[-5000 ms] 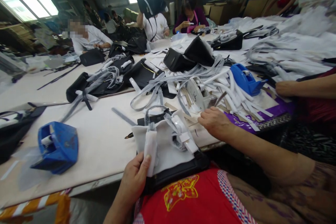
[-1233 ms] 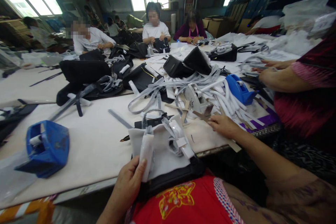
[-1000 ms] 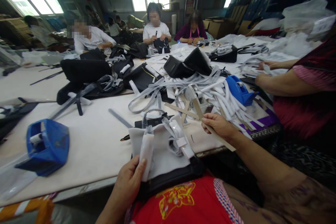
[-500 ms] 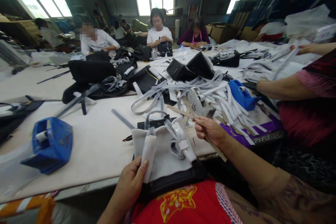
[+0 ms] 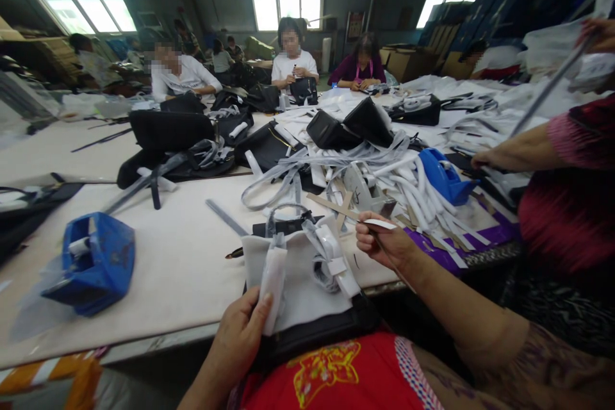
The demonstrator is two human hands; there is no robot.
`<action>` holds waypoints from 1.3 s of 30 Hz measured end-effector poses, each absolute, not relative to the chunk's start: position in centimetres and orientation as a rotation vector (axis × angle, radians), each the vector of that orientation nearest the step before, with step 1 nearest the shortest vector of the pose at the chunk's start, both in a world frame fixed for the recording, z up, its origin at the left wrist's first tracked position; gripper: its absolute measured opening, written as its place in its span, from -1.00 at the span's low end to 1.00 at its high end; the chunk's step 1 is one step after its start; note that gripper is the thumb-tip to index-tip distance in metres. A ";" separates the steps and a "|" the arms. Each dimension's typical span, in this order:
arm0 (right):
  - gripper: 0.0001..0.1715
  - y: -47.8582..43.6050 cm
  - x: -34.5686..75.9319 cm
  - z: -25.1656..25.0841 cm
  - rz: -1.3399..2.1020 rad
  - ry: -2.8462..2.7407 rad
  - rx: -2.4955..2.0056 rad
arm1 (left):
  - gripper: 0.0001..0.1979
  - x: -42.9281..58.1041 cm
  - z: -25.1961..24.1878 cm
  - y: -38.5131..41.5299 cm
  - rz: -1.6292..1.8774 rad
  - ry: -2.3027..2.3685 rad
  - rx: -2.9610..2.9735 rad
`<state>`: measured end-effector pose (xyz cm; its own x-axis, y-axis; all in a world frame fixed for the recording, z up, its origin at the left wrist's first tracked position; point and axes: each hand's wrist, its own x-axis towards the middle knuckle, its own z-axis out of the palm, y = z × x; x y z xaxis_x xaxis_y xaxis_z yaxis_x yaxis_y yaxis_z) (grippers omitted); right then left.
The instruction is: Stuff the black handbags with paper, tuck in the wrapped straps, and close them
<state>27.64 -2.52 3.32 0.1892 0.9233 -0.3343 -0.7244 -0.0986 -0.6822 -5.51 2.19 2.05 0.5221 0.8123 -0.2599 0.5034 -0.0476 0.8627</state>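
Observation:
A black bag [image 5: 317, 333] rests on my lap against the table edge, with a white foam sheet [image 5: 302, 301] over its upper part. My left hand [image 5: 245, 327] is closed around a white foam-wrapped piece [image 5: 273, 278] lying on the sheet. To the right of that piece is a coiled strap [image 5: 324, 272] in clear plastic with white wrapping. My right hand [image 5: 387, 243] pinches a thin brown strip [image 5: 391, 262] with a white face [image 5: 379, 223] showing above the fingers. Just beyond that hand, brown strips [image 5: 331, 205] lie crossed on the table.
Blue tape dispensers stand at left [image 5: 98, 262] and right [image 5: 444, 176]. White foam strips [image 5: 423, 195] pile up ahead on the right, near black bags [image 5: 368, 122]. A co-worker's arm [image 5: 523, 147] reaches in from the right; other people sit across the table [image 5: 168, 250].
The strip in my right hand has turned, so its white face now shows. My left hand stays in place. The co-worker at right has raised one hand, pulling a long strip upward.

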 end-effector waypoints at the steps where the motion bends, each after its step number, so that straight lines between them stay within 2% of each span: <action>1: -0.81 -2.5 27.6 3.7 1.439 -0.267 -0.875 | -0.48 -5.5 2.1 2.2 0.372 1.121 1.703; 3: -0.84 -2.5 27.4 4.6 1.504 -0.263 -0.824 | -0.49 -5.4 2.3 2.1 0.381 1.119 1.700; 6: -0.68 -2.4 26.4 6.2 1.579 -0.332 -0.788 | -0.51 -5.6 2.3 2.0 0.383 1.106 1.697; 9: -0.68 -2.3 24.7 7.7 1.623 -0.469 -0.763 | -0.54 -5.8 2.1 1.9 0.397 1.089 1.694; 13: -0.42 -2.0 21.4 8.4 1.709 -0.706 -0.814 | -0.54 -6.0 1.8 1.8 0.446 1.072 1.670; 15: -0.37 -2.1 19.6 8.1 1.747 -0.808 -0.899 | -0.54 -6.0 1.7 1.7 0.470 1.054 1.609; 19: -0.62 -2.4 16.1 7.2 1.825 -0.935 -1.200 | -0.55 -6.1 1.7 1.8 0.507 0.995 1.413; 24: -0.67 -2.5 14.4 6.8 1.818 -1.154 -1.492 | -0.53 -6.3 1.6 1.7 0.548 0.936 1.167; 28: -0.94 -2.3 14.4 6.7 1.675 -1.294 -1.721 | -0.54 -6.5 1.2 1.6 0.581 0.928 1.088; 30: -0.83 -2.3 14.3 6.7 1.639 -1.354 -1.817 | -0.54 -6.5 1.0 1.6 0.597 0.945 1.086; 34: -0.86 -2.2 13.7 7.0 1.646 -1.478 -1.975 | -0.54 -6.3 0.9 1.4 0.671 0.951 1.092; 39: -0.76 -1.3 12.5 7.6 1.722 -1.535 -2.109 | -0.42 -6.3 0.5 0.9 0.758 0.943 1.160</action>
<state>12.50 -1.30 7.60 -0.0892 0.6717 -0.7355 0.6536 -0.5177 -0.5521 -6.31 0.87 0.53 0.4244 0.8799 -0.2136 -0.0198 0.2448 0.9694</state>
